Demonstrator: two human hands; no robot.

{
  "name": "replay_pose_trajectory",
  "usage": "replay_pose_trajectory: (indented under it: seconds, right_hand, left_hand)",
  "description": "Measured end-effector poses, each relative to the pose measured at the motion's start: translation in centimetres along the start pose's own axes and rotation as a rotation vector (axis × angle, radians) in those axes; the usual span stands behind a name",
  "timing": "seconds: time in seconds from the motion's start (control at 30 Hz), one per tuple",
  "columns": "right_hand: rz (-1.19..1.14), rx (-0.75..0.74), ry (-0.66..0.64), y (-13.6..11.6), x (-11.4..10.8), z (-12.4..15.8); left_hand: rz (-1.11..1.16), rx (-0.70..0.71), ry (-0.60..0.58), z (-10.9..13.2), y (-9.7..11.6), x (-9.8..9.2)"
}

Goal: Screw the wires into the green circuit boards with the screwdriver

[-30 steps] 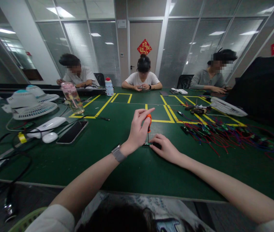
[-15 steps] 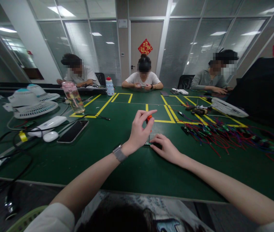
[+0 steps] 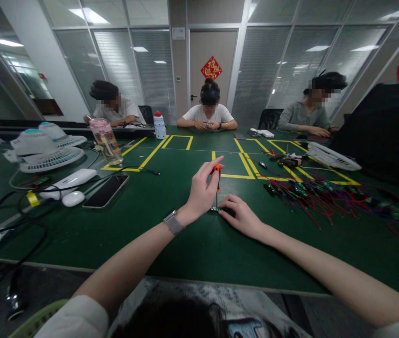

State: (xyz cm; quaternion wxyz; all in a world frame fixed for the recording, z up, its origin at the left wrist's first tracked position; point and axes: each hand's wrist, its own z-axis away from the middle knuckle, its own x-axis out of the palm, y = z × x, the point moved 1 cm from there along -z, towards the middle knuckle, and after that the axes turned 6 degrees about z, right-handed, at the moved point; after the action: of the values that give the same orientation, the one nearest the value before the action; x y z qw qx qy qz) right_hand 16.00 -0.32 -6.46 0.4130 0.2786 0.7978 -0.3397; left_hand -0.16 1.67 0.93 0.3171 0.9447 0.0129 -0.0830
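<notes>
My left hand pinches the orange handle of a small screwdriver, held upright with its tip down on a small circuit board lying on the green table. A watch sits on that wrist. My right hand rests on the table just right of the board, its fingers closed on the board's black end and pressing it down. Most of the board is hidden under the two hands.
A heap of red, blue and green wired parts lies to the right. At left are a phone, a white mouse, small fans, a pink bottle and cables. Three people sit at the far side of the table.
My left fingers have shifted round the screwdriver handle, which stays upright on the board. My right hand and the board have not moved.
</notes>
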Motion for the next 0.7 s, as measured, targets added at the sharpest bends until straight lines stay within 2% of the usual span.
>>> replay_pose_trajectory:
  seconds: [0.7]
  right_hand:
    - [0.004, -0.009, 0.000, -0.12, -0.12, -0.09]
  left_hand:
    - [-0.033, 0.009, -0.011, 0.07, 0.06, 0.17]
